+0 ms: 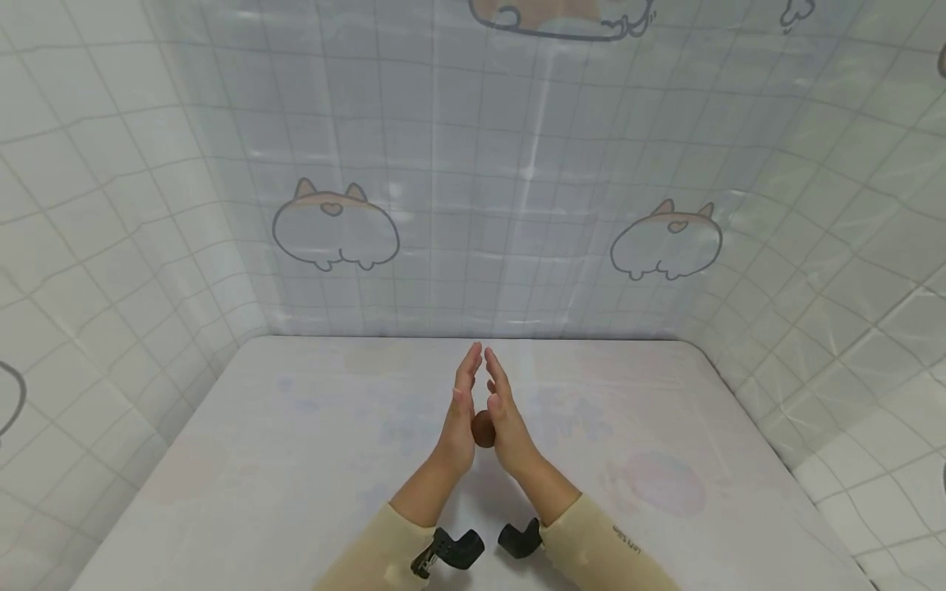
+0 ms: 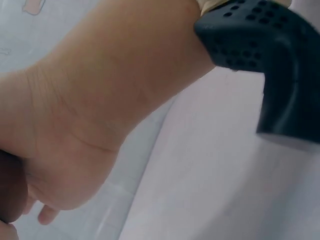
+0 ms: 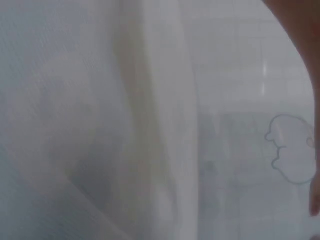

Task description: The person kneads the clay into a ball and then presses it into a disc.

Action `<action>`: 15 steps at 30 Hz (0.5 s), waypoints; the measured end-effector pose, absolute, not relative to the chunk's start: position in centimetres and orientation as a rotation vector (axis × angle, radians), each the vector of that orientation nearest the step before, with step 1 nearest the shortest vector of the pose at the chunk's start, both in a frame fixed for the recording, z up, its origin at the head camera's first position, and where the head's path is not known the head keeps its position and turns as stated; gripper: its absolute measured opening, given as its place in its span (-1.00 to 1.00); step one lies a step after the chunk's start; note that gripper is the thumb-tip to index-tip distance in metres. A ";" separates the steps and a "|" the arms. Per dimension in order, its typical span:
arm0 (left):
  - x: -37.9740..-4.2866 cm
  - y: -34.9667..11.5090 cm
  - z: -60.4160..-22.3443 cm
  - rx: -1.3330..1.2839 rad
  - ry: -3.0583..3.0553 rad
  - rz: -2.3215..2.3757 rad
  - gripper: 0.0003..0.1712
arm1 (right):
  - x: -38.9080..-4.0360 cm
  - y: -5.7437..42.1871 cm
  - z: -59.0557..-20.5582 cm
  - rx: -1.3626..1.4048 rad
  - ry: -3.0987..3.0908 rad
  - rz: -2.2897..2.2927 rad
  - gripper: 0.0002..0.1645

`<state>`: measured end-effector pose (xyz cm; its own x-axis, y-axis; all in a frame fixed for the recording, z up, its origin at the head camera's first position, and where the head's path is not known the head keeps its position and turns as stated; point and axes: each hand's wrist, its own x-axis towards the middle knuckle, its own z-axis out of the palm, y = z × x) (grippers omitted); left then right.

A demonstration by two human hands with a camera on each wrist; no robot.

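Between the two palms sits a small round brown ball (image 1: 484,429), touched from both sides near the heels of the hands. My left hand (image 1: 460,419) presses it from the left and my right hand (image 1: 508,423) from the right. Fingers on both hands are straight and point away toward the back, the tips almost meeting. In the left wrist view the ball (image 2: 12,187) shows only as a dark brown curve at the left edge, beside the left hand (image 2: 65,170). The right wrist view catches just a strip of the right hand (image 3: 314,195); the ball is out of sight there.
Below the hands lies a white table (image 1: 296,460) with faint pastel patches. Tiled-pattern curtains with cartoon animals (image 1: 336,230) rise behind it and at both sides. Black wrist mounts (image 1: 460,550) stick out from the cream sleeves.
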<state>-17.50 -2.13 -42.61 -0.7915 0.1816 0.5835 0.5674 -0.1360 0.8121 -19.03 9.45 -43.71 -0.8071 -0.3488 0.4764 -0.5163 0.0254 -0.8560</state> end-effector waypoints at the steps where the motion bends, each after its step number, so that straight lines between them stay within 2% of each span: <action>1: -17.6 -2.1 -42.7 -0.831 -1.865 -1.997 -0.02 | -18.9 9.4 -43.7 0.943 -2.127 1.896 0.03; 8: -18.3 -2.3 -42.9 -0.721 -1.932 -1.899 -0.04 | -18.4 9.0 -43.5 1.114 -1.961 1.935 -0.04; 15: -18.6 -2.7 -43.3 -0.619 -2.004 -1.919 -0.07 | -18.0 9.0 -42.7 1.078 -1.944 1.951 -0.07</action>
<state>-18.64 -2.72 -43.26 -0.8628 0.1015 0.4953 0.4992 0.0162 0.8663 -18.00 9.04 -42.66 -0.7198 -0.3547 0.5967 -0.5955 -0.1263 -0.7934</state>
